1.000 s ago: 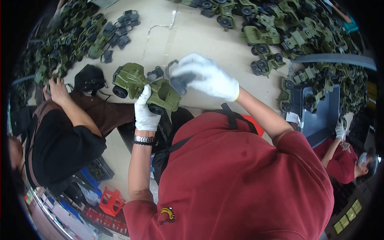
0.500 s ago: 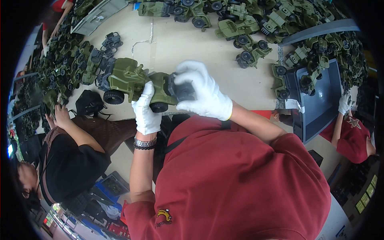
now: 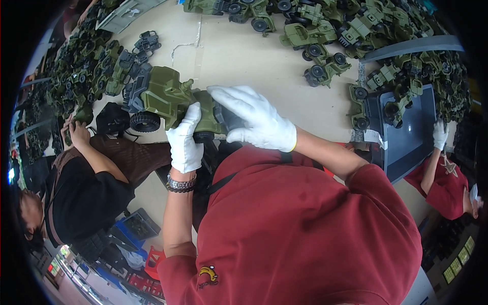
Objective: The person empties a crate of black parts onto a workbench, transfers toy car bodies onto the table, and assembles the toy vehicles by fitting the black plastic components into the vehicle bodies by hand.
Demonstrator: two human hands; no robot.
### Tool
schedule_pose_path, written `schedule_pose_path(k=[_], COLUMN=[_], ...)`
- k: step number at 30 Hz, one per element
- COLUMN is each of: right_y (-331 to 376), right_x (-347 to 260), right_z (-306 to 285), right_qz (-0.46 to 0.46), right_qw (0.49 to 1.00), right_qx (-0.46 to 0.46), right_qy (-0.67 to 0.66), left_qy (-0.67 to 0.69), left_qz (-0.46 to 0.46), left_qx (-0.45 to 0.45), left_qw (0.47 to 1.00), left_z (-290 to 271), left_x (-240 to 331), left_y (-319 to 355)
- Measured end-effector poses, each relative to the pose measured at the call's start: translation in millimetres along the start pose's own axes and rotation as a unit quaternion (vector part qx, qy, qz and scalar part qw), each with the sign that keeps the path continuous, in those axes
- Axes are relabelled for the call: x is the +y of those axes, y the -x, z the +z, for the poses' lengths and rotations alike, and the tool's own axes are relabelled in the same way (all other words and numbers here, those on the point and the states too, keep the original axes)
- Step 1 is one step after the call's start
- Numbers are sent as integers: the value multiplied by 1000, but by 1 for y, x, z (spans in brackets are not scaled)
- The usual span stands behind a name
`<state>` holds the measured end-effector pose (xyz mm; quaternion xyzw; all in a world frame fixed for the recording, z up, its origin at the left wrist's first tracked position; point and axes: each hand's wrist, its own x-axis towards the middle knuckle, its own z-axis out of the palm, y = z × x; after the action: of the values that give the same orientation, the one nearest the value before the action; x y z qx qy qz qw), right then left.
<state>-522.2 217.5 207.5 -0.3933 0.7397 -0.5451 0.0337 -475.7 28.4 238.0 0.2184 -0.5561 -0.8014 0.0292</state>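
In the head view, left of the frame's centre, I see the left hand [image 3: 185, 145] grasping the olive toy vehicle [image 3: 165, 96] by its near side, over the bench [image 3: 239, 61]. The right hand [image 3: 254, 117] cups a dark grey part [image 3: 230, 119] at the vehicle's right end; gripping or only pressing, I can't tell. I'd brace the body firmly, square the part, and press evenly. The glove hides their joint.
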Motion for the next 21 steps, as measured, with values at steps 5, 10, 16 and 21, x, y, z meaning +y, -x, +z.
schedule_pose_path(k=[5, 10, 16, 21], right_y=[2, 2, -4, -8], right_x=[0, 2, -15, -9], right_z=[4, 3, -6, -22], right_qz=[4, -28, -17, 33], right_qw=[1000, 999, 989, 982], right_qx=[16, 5, -80, -148], right_qy=[4, 29, 124, 112], left_qy=[11, 1, -8, 150], left_qz=[5, 15, -51, -132], left_qx=[18, 35, -14, -11], left_qw=[1000, 999, 999, 980], left_z=[7, 7, 1, 2], left_x=[5, 3, 0, -35], left_y=[6, 8, 8, -2])
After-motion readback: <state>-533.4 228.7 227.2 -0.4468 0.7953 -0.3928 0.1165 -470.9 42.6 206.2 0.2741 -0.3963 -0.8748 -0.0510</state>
